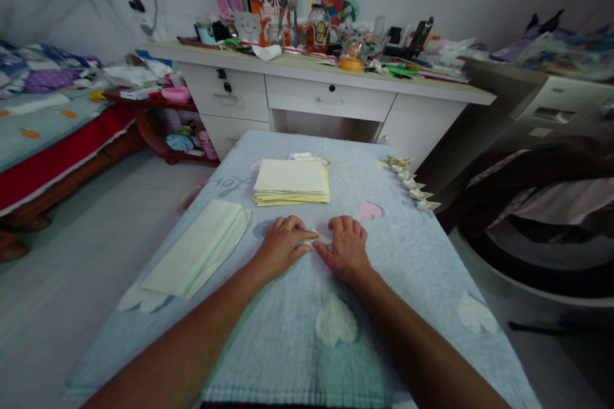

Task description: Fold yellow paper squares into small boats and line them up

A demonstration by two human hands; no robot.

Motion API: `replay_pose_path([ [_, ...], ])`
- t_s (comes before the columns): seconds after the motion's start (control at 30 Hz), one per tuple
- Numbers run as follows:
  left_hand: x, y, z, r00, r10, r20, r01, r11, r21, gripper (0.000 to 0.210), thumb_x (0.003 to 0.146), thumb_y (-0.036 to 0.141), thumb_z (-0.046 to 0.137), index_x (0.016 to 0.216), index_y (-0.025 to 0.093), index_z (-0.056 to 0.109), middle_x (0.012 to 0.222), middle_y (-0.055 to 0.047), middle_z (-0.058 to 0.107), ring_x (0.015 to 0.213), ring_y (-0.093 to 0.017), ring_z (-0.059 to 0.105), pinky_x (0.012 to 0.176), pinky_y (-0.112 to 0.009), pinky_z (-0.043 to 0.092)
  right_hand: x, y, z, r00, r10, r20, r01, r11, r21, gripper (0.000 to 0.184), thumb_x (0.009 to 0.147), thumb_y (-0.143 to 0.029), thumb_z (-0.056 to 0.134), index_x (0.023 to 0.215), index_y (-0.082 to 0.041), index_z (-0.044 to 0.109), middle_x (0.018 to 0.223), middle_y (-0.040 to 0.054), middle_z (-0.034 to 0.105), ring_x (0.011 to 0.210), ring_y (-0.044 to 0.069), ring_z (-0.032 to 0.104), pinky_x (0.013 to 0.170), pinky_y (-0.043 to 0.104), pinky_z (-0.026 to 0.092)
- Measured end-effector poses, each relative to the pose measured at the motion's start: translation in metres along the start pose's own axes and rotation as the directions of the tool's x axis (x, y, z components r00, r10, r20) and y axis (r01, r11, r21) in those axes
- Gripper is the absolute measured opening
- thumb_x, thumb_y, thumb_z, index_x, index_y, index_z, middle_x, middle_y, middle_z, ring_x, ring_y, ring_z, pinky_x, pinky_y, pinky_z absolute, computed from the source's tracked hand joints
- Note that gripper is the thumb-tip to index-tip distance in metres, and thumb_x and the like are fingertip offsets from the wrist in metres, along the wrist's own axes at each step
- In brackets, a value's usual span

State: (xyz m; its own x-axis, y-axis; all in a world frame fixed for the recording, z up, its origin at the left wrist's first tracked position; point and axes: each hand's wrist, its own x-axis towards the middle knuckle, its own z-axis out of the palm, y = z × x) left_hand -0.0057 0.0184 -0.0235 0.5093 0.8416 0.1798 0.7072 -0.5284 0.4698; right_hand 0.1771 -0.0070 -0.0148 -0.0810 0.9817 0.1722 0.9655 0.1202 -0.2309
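Between my two hands lies a small piece of folded paper (324,238), pale and pointed, pressed against the cloth-covered table (407,307). My left hand (284,244) holds its left side, with the index finger stretched across it. At its right end, the thumb of my right hand (349,248) presses on the paper while the other fingers curl down beside it. Both hands partly hide the paper. Just beyond them sits a stack of cream and yellow paper sheets (291,177). Larger folded pale-green sheets (194,248) lie left of my left hand.
Several small folded paper boats (416,193) stand in a row along the table's right edge, a patterned one farthest away. Behind the table is a cluttered white desk (307,92). A washing machine (542,108) stands at the right, a bed (57,121) at the left.
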Motion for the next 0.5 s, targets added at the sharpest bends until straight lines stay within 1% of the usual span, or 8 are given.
replay_pose_path([
  [0.37, -0.001, -0.001, 0.0, 1.0, -0.013, 0.021, 0.013, 1.0, -0.01, 0.033, 0.083, 0.028, 0.062, 0.115, 0.035, 0.066, 0.105, -0.004, 0.055, 0.098, -0.021, 0.047, 0.089, -0.037, 0.037, 0.002, 0.018, -0.005, 0.999, 0.032, 0.043, -0.033, 0.999, 0.029, 0.045, 0.082, -0.055, 0.057, 0.114, -0.024, 0.053, 0.119, 0.0098, 0.051, 0.109, 0.029, 0.044, 0.094, 0.045, 0.03],
  [0.5, -0.001, -0.001, -0.002, 0.999, -0.017, 0.033, 0.017, 1.0, -0.015, 0.034, 0.083, 0.027, 0.062, 0.116, 0.035, 0.066, 0.106, -0.004, 0.055, 0.099, -0.022, 0.047, 0.09, -0.038, 0.037, 0.003, 0.026, -0.005, 0.997, 0.038, 0.068, -0.041, 0.999, 0.035, 0.042, 0.083, -0.05, 0.057, 0.116, -0.025, 0.053, 0.122, 0.0102, 0.051, 0.11, 0.029, 0.043, 0.094, 0.046, 0.03],
])
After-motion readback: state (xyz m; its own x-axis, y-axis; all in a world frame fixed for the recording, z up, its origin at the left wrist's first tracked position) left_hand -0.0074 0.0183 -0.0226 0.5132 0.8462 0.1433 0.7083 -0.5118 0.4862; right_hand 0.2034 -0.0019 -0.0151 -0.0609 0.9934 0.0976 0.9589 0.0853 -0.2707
